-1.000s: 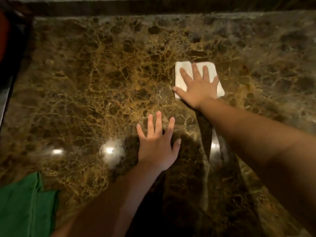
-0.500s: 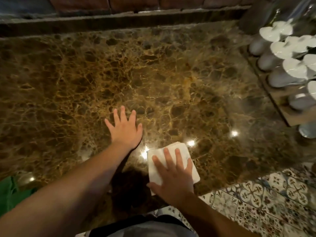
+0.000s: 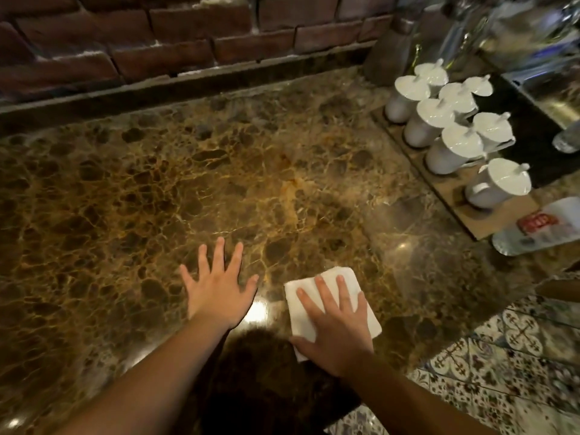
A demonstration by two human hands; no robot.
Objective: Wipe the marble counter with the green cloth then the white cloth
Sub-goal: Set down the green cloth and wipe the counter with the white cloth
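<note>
Marble tabletop (image 3: 219, 171), white-cloth pass | white cloth (image 3: 329, 304) lower centre-right, right hand (image 3: 337, 328) flat on it, fingers (image 3: 320, 287) spread | left hand (image 3: 219, 287) splayed, bracing bare stone | keep even pressure, overlap strokes, stay short of cups (image 3: 452, 146) upper right.

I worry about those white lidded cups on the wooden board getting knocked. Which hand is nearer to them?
Right. The right hand, pressing flat on the white cloth, lies closer to the white lidded cups; the left hand rests flat on the marble counter, farther left.
</note>
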